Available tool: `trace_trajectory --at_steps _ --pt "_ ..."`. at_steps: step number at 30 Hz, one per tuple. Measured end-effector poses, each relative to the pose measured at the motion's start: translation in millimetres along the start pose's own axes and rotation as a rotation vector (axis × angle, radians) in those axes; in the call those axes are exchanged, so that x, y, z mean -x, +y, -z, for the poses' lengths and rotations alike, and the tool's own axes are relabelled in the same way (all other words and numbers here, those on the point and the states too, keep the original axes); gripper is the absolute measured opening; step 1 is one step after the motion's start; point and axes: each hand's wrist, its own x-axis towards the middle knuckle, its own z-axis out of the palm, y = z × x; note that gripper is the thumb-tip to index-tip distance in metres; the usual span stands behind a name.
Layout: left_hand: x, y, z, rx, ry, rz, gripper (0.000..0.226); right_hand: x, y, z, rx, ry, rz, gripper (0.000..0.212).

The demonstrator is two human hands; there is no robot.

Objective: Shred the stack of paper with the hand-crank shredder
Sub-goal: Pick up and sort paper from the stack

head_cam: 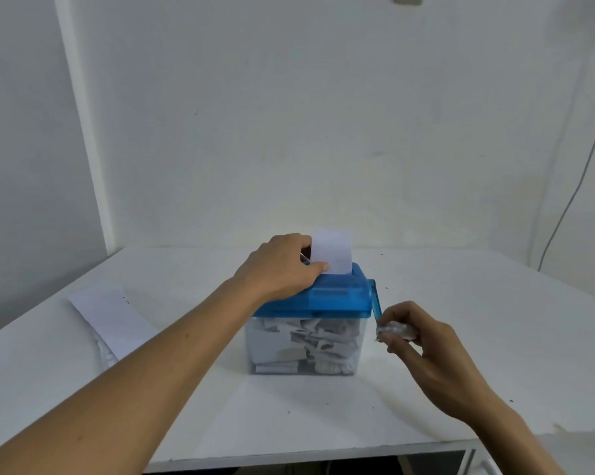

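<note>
Two bare forearms [134, 371] reach in. The left hand [282, 269] rests on the blue-lidded clear plastic shredder [309, 323], pinching a white paper sheet [333, 252] upright in its slot. The right hand [422, 341] grips the clear crank knob [393, 330] (blue arm pointing down). A white paper stack [110, 317] lies on the white surface [460, 337], left of the shredder.

A plain indoor work corner, most like a small office or a room at home; which of the two cannot be told. A white table [323, 406] stands pushed into the corner of bare white walls [289, 132], and a thin cable [570, 200] hangs down the right wall. A stack of paper [114, 317] and a desktop shredder [337, 299] on the table suggest paperwork.
</note>
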Motion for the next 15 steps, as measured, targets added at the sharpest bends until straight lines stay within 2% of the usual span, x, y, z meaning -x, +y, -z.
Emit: trace_trajectory --at_steps 4,6,11,15 --pt "2.9 4.8 -0.1 -0.132 -0.046 0.033 0.068 -1.6 3.8 -0.1 -0.109 0.016 0.012 0.009" --pt "4.1 4.8 -0.1 -0.188 -0.073 0.067 0.077 -1.5 2.4 -0.9 -0.181 0.022 0.012 0.01" --pt "9.7 14.5 6.9 -0.187 -0.129 0.106 0.073 -18.7 -20.8 5.9 -0.318 0.147 0.056 0.014" --pt "15.9 13.7 3.4 -0.139 -0.127 0.092 0.07 -63.8 -29.2 12.6 -0.379 0.28 0.008 0.023"
